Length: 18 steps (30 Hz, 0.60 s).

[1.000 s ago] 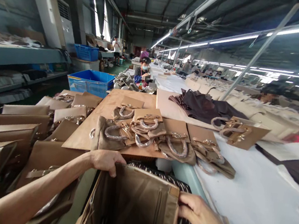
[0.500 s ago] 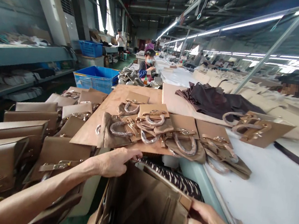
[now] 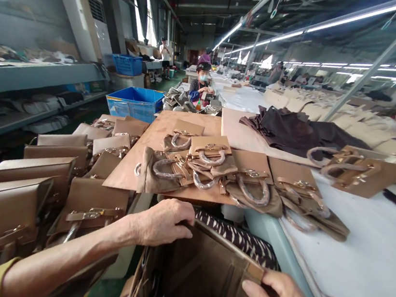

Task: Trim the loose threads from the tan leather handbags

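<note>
An opened brown handbag (image 3: 209,271) sits low in front of me, with its dark lining showing. My left hand (image 3: 168,220) curls over its upper left corner, fingers closed on the edge. At the bag's right edge, my right hand (image 3: 284,296) pinches the tan side between thumb and fingers. Black-and-white patterned cloth (image 3: 241,237) lies behind and below the bag. The lower part of the bag runs out of view.
Several tan handbags with wrapped handles (image 3: 209,157) lie on a brown board (image 3: 127,171) ahead. More tan bags (image 3: 33,168) stand in rows at left. A blue crate (image 3: 134,103), dark leather pieces (image 3: 295,132) and a seated co-worker (image 3: 200,88) are beyond.
My left hand has shifted its hold at the corner, its fingers now bent further down over the edge. My right hand keeps its grip. The whole scene has slid slightly rightward in view.
</note>
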Motion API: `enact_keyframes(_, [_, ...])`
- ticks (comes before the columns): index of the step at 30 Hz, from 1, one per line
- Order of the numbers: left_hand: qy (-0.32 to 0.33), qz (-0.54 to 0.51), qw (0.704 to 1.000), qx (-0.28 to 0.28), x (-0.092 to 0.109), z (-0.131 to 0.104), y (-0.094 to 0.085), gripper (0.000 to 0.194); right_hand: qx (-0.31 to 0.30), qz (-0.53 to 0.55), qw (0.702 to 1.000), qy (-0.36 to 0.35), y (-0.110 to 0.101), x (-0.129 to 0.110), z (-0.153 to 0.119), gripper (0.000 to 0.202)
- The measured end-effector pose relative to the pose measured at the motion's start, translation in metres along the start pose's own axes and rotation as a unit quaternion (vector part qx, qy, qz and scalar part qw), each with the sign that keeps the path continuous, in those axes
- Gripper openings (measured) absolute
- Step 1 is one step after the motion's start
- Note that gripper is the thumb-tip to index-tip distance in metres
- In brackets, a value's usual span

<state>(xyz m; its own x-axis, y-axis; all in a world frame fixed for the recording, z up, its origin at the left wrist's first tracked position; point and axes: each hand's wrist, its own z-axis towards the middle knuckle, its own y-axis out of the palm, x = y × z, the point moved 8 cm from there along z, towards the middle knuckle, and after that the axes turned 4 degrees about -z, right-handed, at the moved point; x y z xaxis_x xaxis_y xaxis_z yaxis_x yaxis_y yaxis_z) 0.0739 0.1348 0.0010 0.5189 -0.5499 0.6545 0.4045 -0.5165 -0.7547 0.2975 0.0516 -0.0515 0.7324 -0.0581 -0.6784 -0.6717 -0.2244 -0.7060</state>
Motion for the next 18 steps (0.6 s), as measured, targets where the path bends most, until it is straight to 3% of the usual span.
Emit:
enact_keyframes(2, [-0.020, -0.014, 1.000, 0.008, -0.001, 0.000, 0.000, 0.014, -0.034, 0.004, 0.999, 0.023, 0.004, -0.006, 0.005, 0.027])
enact_keyframes(4, [-0.037, -0.024, 0.999, 0.023, 0.000, 0.000, -0.001, 0.017, -0.073, 0.040, 0.997, -0.001, 0.008, -0.025, 0.009, 0.026])
enact_keyframes(8, [-0.057, -0.028, 0.997, 0.042, 0.002, 0.002, -0.001, 0.017, -0.038, 0.092, 0.995, 0.003, 0.003, -0.046, 0.013, 0.026])
enact_keyframes(11, [-0.070, -0.029, 0.997, 0.033, 0.003, 0.003, 0.001, 0.017, -0.022, 0.115, 0.993, 0.010, 0.005, -0.041, 0.014, 0.034])
enact_keyframes(18, [-0.082, -0.031, 0.996, 0.027, -0.001, 0.005, 0.002, 0.017, -0.058, 0.185, 0.981, -0.003, 0.011, -0.024, 0.022, 0.043])
